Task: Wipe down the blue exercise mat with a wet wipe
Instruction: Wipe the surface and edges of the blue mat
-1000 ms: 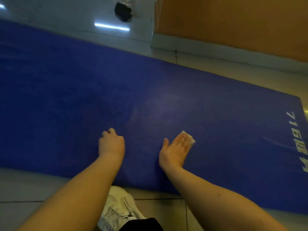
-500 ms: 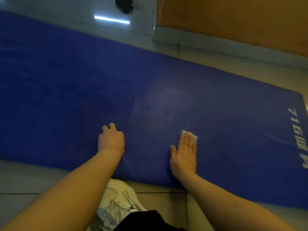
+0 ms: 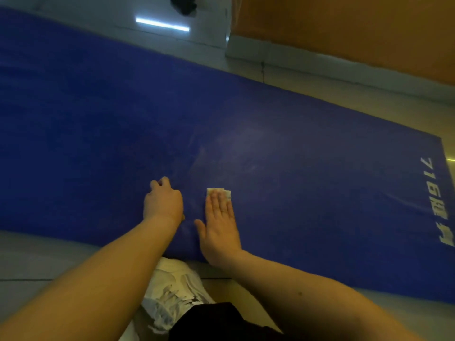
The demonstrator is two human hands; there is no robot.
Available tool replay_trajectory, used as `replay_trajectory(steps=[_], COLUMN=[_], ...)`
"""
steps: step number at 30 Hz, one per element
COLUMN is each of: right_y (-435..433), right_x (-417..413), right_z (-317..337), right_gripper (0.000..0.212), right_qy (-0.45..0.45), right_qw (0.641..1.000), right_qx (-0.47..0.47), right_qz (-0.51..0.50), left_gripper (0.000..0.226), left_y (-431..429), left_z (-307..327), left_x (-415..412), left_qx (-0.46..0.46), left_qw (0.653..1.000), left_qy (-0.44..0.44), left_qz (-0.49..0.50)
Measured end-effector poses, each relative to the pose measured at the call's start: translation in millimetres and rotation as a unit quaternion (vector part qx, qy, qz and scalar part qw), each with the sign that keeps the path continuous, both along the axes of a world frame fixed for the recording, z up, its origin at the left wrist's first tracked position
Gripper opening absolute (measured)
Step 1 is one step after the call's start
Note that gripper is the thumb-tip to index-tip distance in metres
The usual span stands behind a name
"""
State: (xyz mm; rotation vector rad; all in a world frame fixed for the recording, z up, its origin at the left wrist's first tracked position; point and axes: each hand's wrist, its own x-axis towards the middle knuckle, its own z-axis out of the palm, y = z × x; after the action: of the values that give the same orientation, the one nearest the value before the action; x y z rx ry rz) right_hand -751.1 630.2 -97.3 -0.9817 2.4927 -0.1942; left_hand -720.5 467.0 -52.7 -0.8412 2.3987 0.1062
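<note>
The blue exercise mat lies across the tiled floor, with white lettering at its right end. My right hand lies flat on the mat near its front edge, fingers straight, pressing a small folded white wet wipe that peeks out beyond the fingertips. My left hand rests on the mat just to the left, its fingers curled under into a loose fist with nothing seen in it. A faint damp sheen shows on the mat beyond both hands.
A white sneaker and a dark trouser leg sit at the mat's front edge. An orange wall with a pale skirting runs behind the mat. A dark object lies on the glossy floor at the top.
My right hand has slid the wipe leftward across the mat, closer to the left hand, and turned so the fingers point straight ahead. The left hand has stayed in place.
</note>
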Motion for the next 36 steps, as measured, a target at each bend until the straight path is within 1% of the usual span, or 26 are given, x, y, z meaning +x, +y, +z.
replay_trajectory(steps=[2, 4, 7, 9, 12, 14, 17, 20, 22, 25, 27, 29, 32, 36], right_y=[30, 73, 128, 133, 97, 64, 16, -14, -20, -12, -5, 2, 12, 34], right_x=[-12, -26, -38, -40, -27, -11, 17, 31, 30, 20, 9, -3, -15, -23], right_z=[-5, -10, -14, -16, -12, -9, -6, 0, 1, -3, -5, -6, -3, 2], right_gripper=[0.074, 0.075, 0.075, 0.076, 0.081, 0.082, 0.086, 0.077, 0.074, 0.072, 0.073, 0.073, 0.073, 0.076], right_qy=[0.025, 0.038, 0.054, 0.045, 0.029, 0.027, 0.016, -0.029, -0.025, -0.011, 0.006, 0.016, 0.006, -0.007], right_qw=[0.999, 0.994, 0.977, 0.966, 0.955, 0.967, 0.993, 0.999, 0.998, 0.998, 0.999, 0.998, 0.994, 0.992], right_qx=[-0.006, 0.010, 0.045, 0.061, 0.070, 0.076, 0.062, 0.019, 0.009, 0.001, 0.003, 0.022, 0.033, 0.042], right_qz=[-0.022, -0.102, -0.202, -0.248, -0.286, -0.241, -0.098, 0.016, 0.059, 0.066, 0.049, 0.056, 0.107, 0.119], left_gripper=[0.054, 0.061, 0.062, 0.058, 0.052, 0.054, 0.061, 0.080, 0.084, 0.071, 0.056, 0.046, 0.040, 0.040], left_y=[-2, -1, -1, -2, -2, -2, -3, -3, -4, -4, -4, -2, -1, -3], left_z=[0, 1, 2, 1, 1, 1, 1, 0, 0, 7, 14, 24, 40, 56], left_x=[4, 7, 8, 7, 5, 4, 5, 14, 24, 37, 44, 52, 62, 67], left_qx=[0.012, 0.017, 0.011, 0.014, 0.019, 0.014, 0.011, 0.023, 0.033, 0.039, 0.051, 0.060, 0.062, 0.059], left_qw=[1.000, 1.000, 1.000, 1.000, 1.000, 1.000, 1.000, 1.000, 0.999, 0.999, 0.998, 0.998, 0.997, 0.997], left_qy=[0.007, 0.012, 0.017, 0.017, 0.012, 0.009, 0.010, 0.016, 0.013, 0.000, -0.010, -0.029, -0.049, -0.033], left_qz=[0.005, 0.007, 0.005, 0.004, 0.003, -0.001, 0.001, 0.000, -0.004, -0.025, -0.020, -0.011, 0.002, 0.025])
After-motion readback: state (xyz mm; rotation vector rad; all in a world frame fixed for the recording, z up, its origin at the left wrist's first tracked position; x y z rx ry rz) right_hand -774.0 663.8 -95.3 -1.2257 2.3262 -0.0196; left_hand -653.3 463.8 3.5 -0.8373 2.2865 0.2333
